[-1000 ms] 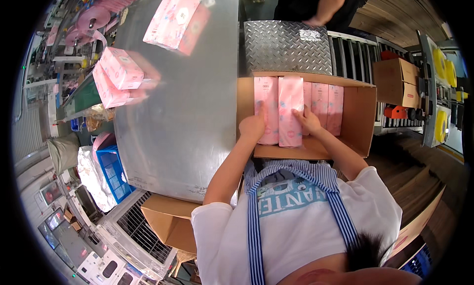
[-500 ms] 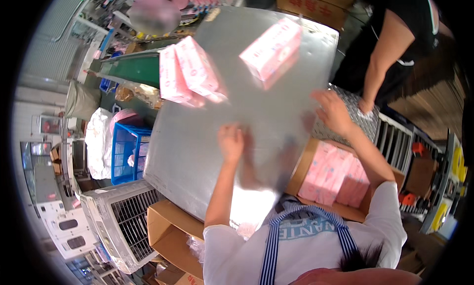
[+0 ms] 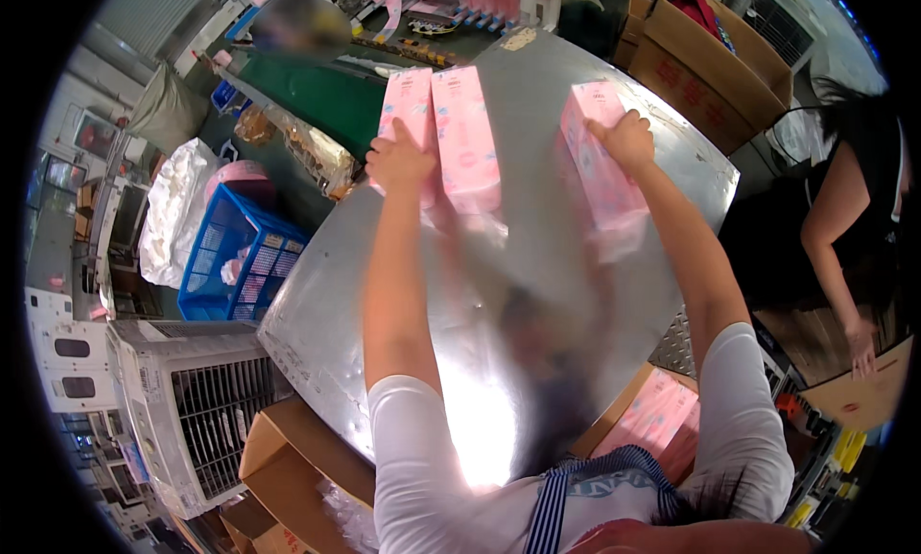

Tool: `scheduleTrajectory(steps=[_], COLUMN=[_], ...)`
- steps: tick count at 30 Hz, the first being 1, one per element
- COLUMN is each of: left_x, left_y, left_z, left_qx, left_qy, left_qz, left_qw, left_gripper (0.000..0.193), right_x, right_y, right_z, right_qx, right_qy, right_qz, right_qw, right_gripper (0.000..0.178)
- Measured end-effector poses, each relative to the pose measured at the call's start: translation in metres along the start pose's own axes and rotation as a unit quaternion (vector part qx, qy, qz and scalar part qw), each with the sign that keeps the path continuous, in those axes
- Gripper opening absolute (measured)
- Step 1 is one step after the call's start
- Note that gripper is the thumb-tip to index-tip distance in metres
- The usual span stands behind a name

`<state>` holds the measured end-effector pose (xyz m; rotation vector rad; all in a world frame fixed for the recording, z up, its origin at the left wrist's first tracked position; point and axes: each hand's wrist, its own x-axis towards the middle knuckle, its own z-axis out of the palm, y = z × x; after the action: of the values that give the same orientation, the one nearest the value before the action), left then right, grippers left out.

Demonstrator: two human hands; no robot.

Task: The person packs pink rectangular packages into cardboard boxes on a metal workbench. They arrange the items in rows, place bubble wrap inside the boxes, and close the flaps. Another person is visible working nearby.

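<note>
Two pink oblong packs in shiny plastic wrap stand side by side at the far left of the metal table (image 3: 355,257). My left hand (image 3: 398,159) grips the outer pack (image 3: 408,98) with fingers spread over its upper part. The second pack (image 3: 465,141) is just right of it, untouched by my fingers. Farther right, my right hand (image 3: 625,141) is closed around the upper right edge of a third pink pack (image 3: 606,185). Close to my body on the right, an open carton (image 3: 619,405) holds several similar pink packs (image 3: 652,415), partly hidden by my arm.
Beyond the table's left edge are a green conveyor belt (image 3: 307,98) and a blue plastic crate (image 3: 225,257). An air cooler (image 3: 206,410) and an open carton (image 3: 297,448) flank the near left corner. At right, a co-worker's hand (image 3: 861,348) touches a cardboard sheet (image 3: 863,391).
Both my hands have moved forward from the near part of the table onto the pink packs. My view has shifted. The co-worker's hand has left the metal plate and is now at cardboard.
</note>
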<state>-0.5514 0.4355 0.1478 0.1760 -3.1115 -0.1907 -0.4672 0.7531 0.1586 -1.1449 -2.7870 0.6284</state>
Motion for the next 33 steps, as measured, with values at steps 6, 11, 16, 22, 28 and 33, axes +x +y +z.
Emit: scheduleTrajectory(steps=[6, 11, 16, 22, 28, 33], left_x=[-0.039, -0.118, -0.24, -0.388, -0.328, -0.275], left_y=[0.006, -0.001, -0.061, -0.109, -0.154, -0.17], left_z=[0.006, 0.01, -0.002, -0.026, -0.014, 0.07], left_qx=[0.006, -0.024, -0.08, -0.043, -0.325, -0.579], left_qy=[0.019, 0.062, 0.062, 0.002, -0.21, -0.344], left_qz=[0.062, 0.099, 0.17, 0.122, 0.044, -0.102], left_qw=[0.998, 0.993, 0.98, 0.992, 0.921, 0.733], left_gripper=[0.075, 0.072, 0.074, 0.079, 0.074, 0.068], right_x=[-0.02, -0.105, -0.236, -0.357, -0.304, -0.279], right_y=[-0.039, -0.024, 0.087, 0.164, 0.155, 0.148], right_z=[0.027, 0.037, 0.023, -0.006, 0.028, 0.053], right_qx=[0.107, 0.037, 0.067, 0.174, 0.521, 0.596], right_qy=[-0.123, -0.108, -0.138, -0.211, -0.345, -0.347], right_qz=[-0.084, -0.162, -0.26, -0.261, -0.042, 0.058], right_qw=[0.983, 0.98, 0.953, 0.926, 0.78, 0.722], right_gripper=[0.078, 0.077, 0.08, 0.089, 0.067, 0.072])
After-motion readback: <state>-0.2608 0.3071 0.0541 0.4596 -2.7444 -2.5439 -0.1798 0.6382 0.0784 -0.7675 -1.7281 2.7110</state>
